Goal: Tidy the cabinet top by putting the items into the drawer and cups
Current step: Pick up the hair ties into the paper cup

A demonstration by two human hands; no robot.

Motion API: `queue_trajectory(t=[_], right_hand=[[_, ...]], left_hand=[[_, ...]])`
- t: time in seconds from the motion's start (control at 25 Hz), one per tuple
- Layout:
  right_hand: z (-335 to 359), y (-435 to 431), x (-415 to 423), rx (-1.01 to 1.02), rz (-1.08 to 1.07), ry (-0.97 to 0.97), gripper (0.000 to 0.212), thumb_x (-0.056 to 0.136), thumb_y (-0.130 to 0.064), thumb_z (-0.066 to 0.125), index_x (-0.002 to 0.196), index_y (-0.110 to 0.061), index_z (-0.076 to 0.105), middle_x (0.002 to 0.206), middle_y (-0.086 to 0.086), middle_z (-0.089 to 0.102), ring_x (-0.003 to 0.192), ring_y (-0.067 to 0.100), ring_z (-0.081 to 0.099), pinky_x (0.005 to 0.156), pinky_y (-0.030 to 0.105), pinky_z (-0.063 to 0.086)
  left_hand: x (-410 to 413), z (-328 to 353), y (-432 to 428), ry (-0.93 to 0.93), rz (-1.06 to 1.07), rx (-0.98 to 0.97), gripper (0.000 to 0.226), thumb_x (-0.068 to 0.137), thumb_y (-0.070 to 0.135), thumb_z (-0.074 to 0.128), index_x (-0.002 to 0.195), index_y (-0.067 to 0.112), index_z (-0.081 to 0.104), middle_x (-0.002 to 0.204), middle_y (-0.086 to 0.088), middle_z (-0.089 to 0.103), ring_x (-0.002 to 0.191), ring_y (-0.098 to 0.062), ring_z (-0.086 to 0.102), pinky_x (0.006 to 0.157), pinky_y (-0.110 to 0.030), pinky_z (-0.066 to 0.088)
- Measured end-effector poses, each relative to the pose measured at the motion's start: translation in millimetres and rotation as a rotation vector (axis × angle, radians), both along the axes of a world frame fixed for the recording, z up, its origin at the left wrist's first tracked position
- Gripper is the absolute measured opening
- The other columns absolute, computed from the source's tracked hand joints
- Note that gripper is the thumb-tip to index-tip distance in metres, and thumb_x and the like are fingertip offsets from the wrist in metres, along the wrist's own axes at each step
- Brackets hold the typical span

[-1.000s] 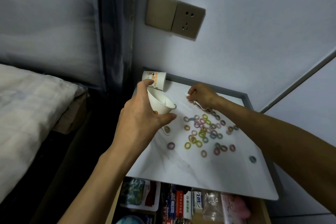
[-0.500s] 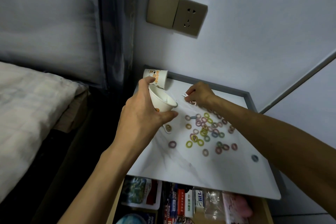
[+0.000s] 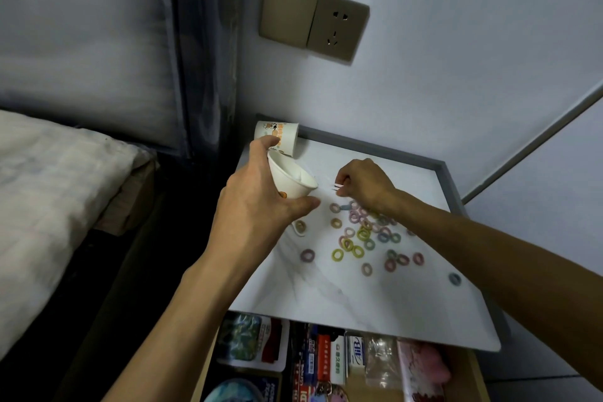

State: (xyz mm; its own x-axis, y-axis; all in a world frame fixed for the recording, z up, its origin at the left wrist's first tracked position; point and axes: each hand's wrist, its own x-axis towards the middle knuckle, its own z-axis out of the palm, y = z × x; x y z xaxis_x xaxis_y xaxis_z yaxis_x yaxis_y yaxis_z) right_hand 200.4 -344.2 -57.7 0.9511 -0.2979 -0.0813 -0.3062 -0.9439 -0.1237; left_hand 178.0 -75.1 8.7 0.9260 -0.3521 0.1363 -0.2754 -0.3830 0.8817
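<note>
Left hand (image 3: 257, 206) grips paper cup (image 3: 290, 178), thumb under, cup tilted, mouth facing right. Right hand (image 3: 365, 183) just beside the mouth, fingertips pinching a small thin item (image 3: 337, 186), too small to identify. Coloured hair ties (image 3: 359, 233) scattered on cabinet top (image 3: 326, 297), some under right wrist. Second cup (image 3: 280, 135) on its side, back-left corner. Drawer (image 3: 478, 378) open below, holding packets.

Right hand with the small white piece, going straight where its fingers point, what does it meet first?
Probably the open mouth of the tilted paper cup held by the left hand; the right hand pinches a white piece aimed at it, nothing between. Depth is unclear.
</note>
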Motion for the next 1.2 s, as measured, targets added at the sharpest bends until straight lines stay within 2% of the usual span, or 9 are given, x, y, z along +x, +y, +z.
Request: queue_trajectory(t=[0.28,0.4,0.48,0.6,0.76,0.88,1.0,1.08,1.2], right_hand=[[-15,1,-17,-0.276,0.209,-0.010,0.019,0.096,-0.023,0.056,0.104,-0.008,0.064,0.105,0.010,0.065,0.095,0.025,0.060,0.074,0.033,0.046],[12,-4,-18,-0.143,0.081,-0.080,0.007,0.095,-0.020,0.057,0.098,-0.016,0.061,0.098,0.006,0.068,0.089,0.023,0.064,0.068,0.029,0.044],[46,-2,-18,0.010,0.057,-0.124,0.004,0.095,-0.022,0.057,0.093,-0.022,0.060,0.084,-0.006,0.069,0.072,0.008,0.064,0.065,0.027,0.049],[106,25,-19,0.178,0.285,-0.185,0.012,0.094,-0.022,0.061,0.100,-0.020,0.072,0.078,-0.009,0.070,0.061,0.004,0.061,0.066,0.028,0.053],[153,84,-20,0.241,0.562,-0.024,0.020,0.088,-0.021,0.069,0.107,-0.022,0.075,0.090,-0.011,0.073,0.077,0.001,0.066,0.067,0.013,0.049],[153,109,-17,0.252,0.655,0.063,0.024,0.085,-0.020,0.072,0.109,-0.023,0.074,0.094,-0.015,0.069,0.080,-0.004,0.062,0.073,0.013,0.048],[147,94,-10,0.554,0.514,-0.104,0.015,0.087,-0.016,0.070,0.102,-0.016,0.073,0.093,-0.004,0.071,0.082,0.006,0.067,0.075,0.022,0.055],[128,71,-1,0.622,0.321,-0.251,0.008,0.089,-0.013,0.068,0.095,-0.011,0.072,0.083,0.001,0.071,0.075,0.013,0.067,0.070,0.027,0.055],[69,30,8,0.233,0.081,-0.083,0.016,0.085,-0.017,0.073,0.100,-0.012,0.072,0.092,0.003,0.072,0.077,0.010,0.062,0.069,0.018,0.045]], left_hand=[[0,-1,0,0.009,0.002,-0.014,0.088,0.062,0.041,0.087,0.135,0.035,0.037,0.114,0.005,0.061,0.081,-0.012,0.064,0.078,-0.042,0.056],[0,-1,1,0.006,-0.009,-0.010,0.088,0.063,0.041,0.087,0.135,0.035,0.037,0.113,0.005,0.061,0.080,-0.012,0.065,0.081,-0.041,0.056],[0,-1,2,0.003,-0.010,-0.002,0.089,0.062,0.041,0.087,0.135,0.035,0.036,0.114,0.005,0.061,0.080,-0.011,0.064,0.081,-0.040,0.055],[-1,-1,1,-0.002,-0.017,0.018,0.091,0.061,0.041,0.087,0.136,0.035,0.035,0.115,0.006,0.059,0.085,-0.013,0.062,0.082,-0.037,0.053],[-3,-1,-2,-0.004,-0.034,0.014,0.095,0.061,0.038,0.087,0.139,0.033,0.033,0.108,0.010,0.058,0.089,-0.015,0.061,0.075,-0.032,0.052],[-3,0,-1,0.002,-0.047,-0.013,0.092,0.062,0.035,0.088,0.137,0.033,0.035,0.106,0.012,0.059,0.087,-0.011,0.061,0.071,-0.028,0.051],[-2,0,1,0.007,-0.028,-0.038,0.088,0.061,0.036,0.088,0.132,0.035,0.036,0.109,0.011,0.061,0.090,-0.014,0.062,0.075,-0.033,0.053],[0,0,4,0.019,-0.007,-0.050,0.089,0.059,0.038,0.088,0.132,0.037,0.037,0.111,0.008,0.062,0.092,-0.016,0.063,0.079,-0.038,0.055],[1,1,8,0.025,0.007,-0.066,0.089,0.061,0.037,0.088,0.133,0.038,0.036,0.111,0.008,0.061,0.091,-0.015,0.062,0.077,-0.037,0.057]])
